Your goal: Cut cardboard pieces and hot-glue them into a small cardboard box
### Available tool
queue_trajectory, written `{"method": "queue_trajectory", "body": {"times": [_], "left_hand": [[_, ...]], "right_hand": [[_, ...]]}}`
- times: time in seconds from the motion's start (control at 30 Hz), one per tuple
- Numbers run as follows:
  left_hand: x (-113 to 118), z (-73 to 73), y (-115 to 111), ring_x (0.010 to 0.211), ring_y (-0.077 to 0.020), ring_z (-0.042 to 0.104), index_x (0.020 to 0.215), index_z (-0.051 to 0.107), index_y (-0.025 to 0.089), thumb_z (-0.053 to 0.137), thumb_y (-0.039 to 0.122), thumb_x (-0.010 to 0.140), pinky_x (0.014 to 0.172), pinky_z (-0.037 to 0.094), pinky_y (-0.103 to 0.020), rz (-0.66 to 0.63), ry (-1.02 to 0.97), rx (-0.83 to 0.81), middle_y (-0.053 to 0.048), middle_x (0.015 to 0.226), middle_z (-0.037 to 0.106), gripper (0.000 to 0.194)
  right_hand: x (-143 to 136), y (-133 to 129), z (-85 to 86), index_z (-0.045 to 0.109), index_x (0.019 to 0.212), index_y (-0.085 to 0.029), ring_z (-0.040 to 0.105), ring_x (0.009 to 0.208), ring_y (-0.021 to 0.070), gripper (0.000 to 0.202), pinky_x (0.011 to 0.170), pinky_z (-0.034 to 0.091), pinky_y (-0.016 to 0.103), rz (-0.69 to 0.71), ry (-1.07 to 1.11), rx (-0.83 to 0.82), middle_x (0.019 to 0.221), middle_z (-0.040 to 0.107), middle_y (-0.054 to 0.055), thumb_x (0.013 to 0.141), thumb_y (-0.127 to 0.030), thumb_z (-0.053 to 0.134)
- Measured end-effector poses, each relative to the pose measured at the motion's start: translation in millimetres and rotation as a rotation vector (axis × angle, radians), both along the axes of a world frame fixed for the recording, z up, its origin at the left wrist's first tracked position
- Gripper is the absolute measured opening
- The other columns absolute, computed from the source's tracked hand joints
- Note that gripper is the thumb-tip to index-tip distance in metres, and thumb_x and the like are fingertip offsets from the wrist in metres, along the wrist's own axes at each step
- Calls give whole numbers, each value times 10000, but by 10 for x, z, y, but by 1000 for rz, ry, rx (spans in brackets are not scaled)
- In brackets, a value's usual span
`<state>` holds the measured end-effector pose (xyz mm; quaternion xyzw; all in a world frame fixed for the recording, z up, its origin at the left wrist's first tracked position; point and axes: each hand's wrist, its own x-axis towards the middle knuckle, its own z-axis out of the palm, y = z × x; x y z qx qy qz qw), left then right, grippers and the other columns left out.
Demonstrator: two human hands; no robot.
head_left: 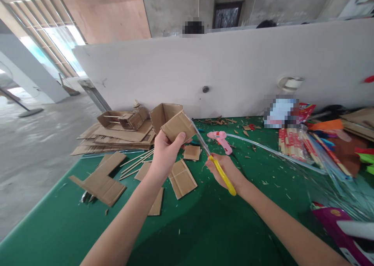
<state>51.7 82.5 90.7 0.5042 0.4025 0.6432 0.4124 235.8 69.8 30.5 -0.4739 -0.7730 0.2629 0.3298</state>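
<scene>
My left hand point(169, 147) pinches a small rectangular piece of cardboard point(179, 127), thumb on top, above the middle of the green table. In my right hand point(223, 168) are scissors point(220, 171) with yellow handles. Their blades point up and left, and lie at the right edge of the cardboard piece; whether they bite into it I cannot tell. Behind the held piece stands an open cardboard box point(162, 112). Cut cardboard pieces point(183, 179) lie below my hands. A pink glue gun point(220, 139) with a long clear glue stick rests just beyond the scissors.
Stacked cardboard sheets point(117, 141) carry a small cardboard model point(125, 119) at the left. Wooden sticks point(136, 165) and an L-shaped offcut point(102, 182) lie nearer. Packaged sticks point(289, 145), clear rods and a purple object point(336, 227) crowd the right. A white partition point(140, 75) borders the back.
</scene>
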Motion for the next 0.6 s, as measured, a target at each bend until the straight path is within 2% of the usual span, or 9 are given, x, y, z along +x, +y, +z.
{"method": "queue_trajectory", "body": {"times": [0.17,0.3,0.47,0.6], "left_hand": [[1,3,-3,683,-162,672,955,587,158,701,304,739,562,500,-231,-5,-10,23,-30,850,687,285],[-15,17,-13,692,-164,670,960,586,161,693,315,747,575,503,-234,-11,11,15,-33,857,689,284],[-38,29,-31,698,-179,673,939,593,157,689,324,747,591,518,-251,-38,79,6,-38,836,689,272],[-40,20,-36,719,-184,674,958,598,158,679,327,759,617,532,-262,-62,93,4,-39,849,691,273]], "right_hand": [[-17,-26,-18,411,628,-225,454,462,142,454,467,320,266,-46,-9,-11,536,485,5,863,-614,401],[-15,-32,-22,387,614,-225,453,469,141,456,462,310,264,-12,-12,-16,545,478,9,871,-602,384],[14,-29,15,433,675,-214,498,552,157,391,537,366,282,76,-29,44,639,519,24,905,-524,378],[8,-38,54,381,628,-225,463,532,156,430,527,342,286,40,-53,42,604,483,19,906,-552,354]]}}
